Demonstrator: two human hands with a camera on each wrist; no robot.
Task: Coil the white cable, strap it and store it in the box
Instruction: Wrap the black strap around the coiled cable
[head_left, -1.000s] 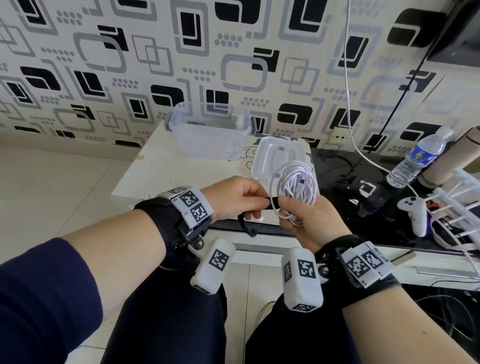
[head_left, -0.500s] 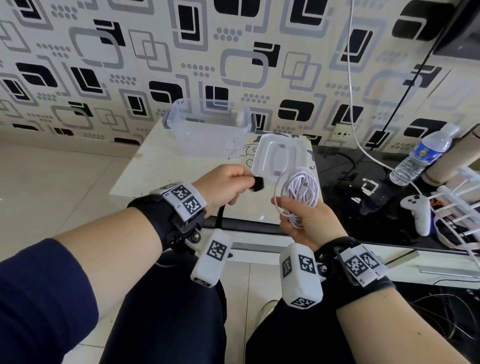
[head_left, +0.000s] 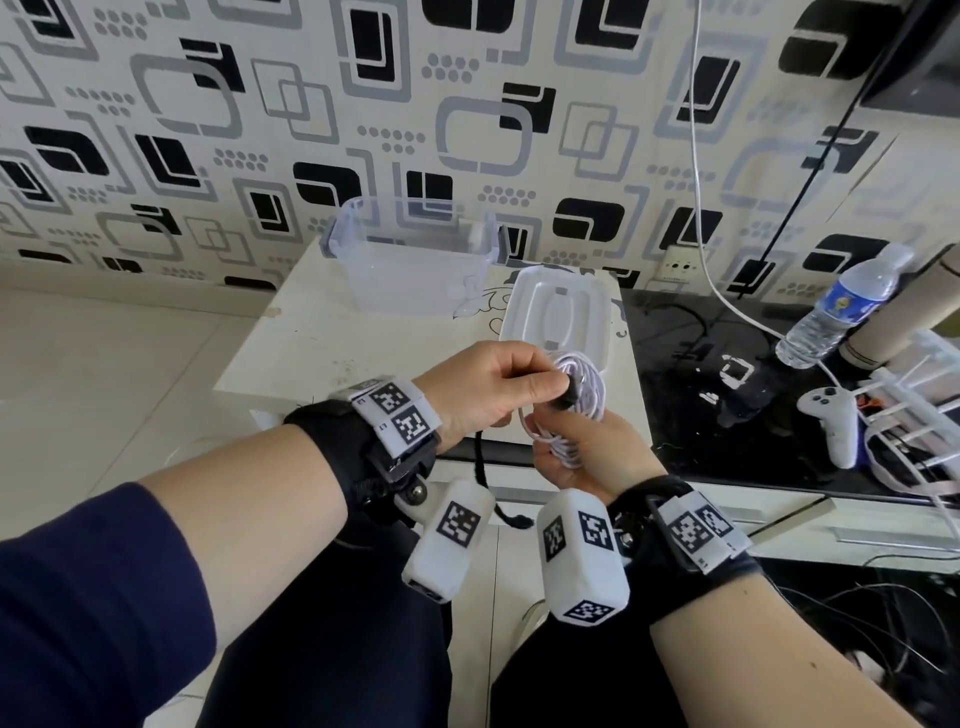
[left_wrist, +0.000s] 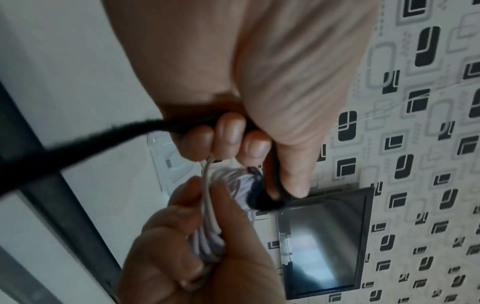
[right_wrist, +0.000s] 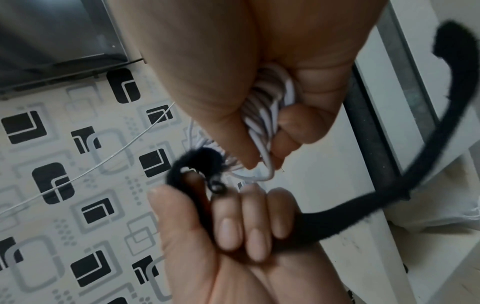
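Black strap (head_left: 568, 396) pinched left (head_left: 488, 393), seemingly; right (head_left: 587, 447) clutches cable (head_left: 582, 400).

Head view: bright, even daylight, sharp focus, soft shadows; wallpaper (head_left: 260, 104) lines bow toward the frame edges. Glare on the black glass top (head_left: 727, 415) right of the grip. Wrist views dimmer, soft; strap (right_wrist: 337, 216) motion-blurred, palms nearest the lens unfocused.
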